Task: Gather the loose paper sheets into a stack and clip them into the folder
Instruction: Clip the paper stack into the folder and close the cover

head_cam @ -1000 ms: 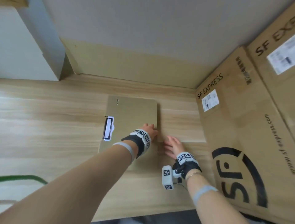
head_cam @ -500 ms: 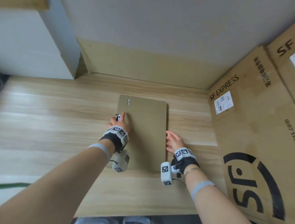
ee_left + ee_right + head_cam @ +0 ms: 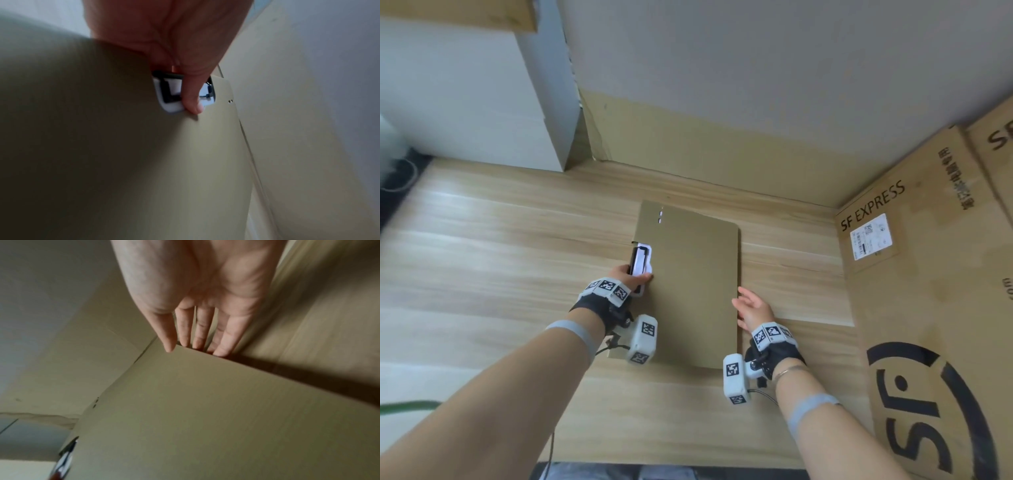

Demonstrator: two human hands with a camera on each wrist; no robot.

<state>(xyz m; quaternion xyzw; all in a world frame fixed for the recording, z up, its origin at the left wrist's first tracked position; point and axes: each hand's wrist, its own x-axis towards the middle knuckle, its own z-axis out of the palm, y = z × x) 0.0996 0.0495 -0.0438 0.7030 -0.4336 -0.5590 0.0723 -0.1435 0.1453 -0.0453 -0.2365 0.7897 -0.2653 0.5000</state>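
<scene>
Fingers (image 3: 193, 97) of the left hand (image 3: 626, 279) curl over the black clip (image 3: 637, 260) at the folder's (image 3: 695, 291) left edge, one pressing down across its frame beside a strip of white paper (image 3: 170, 108). Right hand (image 3: 753, 310) – fingers (image 3: 202, 331) straight and relaxed, tips touching the folder's right edge, holding nothing. Closed and flat on the wooden surface (image 3: 500, 274), the olive folder lies between both hands – long axis running away from the person toward the wall, clip side left. Cardboard boxes (image 3: 928, 291) stand right.
</scene>
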